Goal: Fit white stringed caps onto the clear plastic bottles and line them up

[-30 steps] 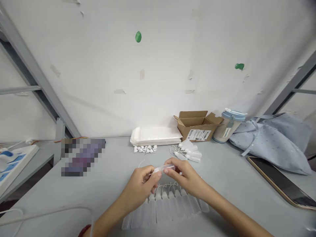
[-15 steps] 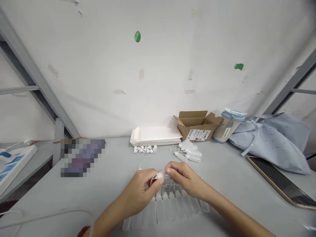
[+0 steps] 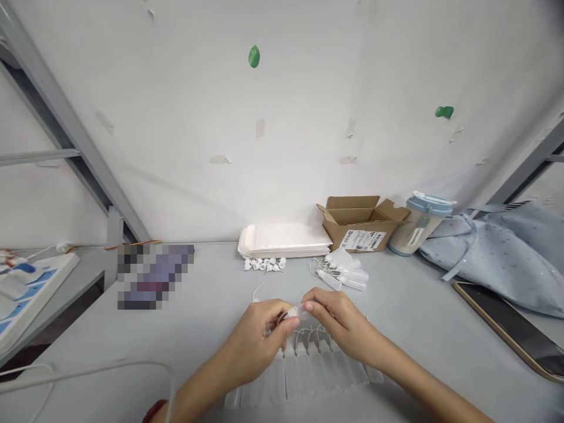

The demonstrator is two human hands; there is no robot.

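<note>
My left hand [image 3: 259, 332] is closed around a small white cap [image 3: 292, 313], pinched between thumb and fingers. My right hand [image 3: 337, 314] grips a small translucent plastic bottle [image 3: 304, 312] whose end meets the cap; my fingers hide most of it. Below both hands lies a row of translucent bottles [image 3: 308, 376], side by side, with white caps and thin curved tubes. Beyond my right hand is a loose pile of similar bottles [image 3: 341, 270]. Several loose white caps [image 3: 264, 265] lie further back.
A stack of white padded sleeves [image 3: 286, 241] and an open cardboard box [image 3: 359, 226] stand against the wall. At right are a blue-lidded cup [image 3: 420, 226], a light blue cloth bag [image 3: 502, 252] and a phone [image 3: 506, 329]. A white cable [image 3: 110, 365] crosses the left front.
The view has shifted slightly, so the surroundings appear further right. Both hands stay together on the cap and bottle; the cap's angle has changed a little.
</note>
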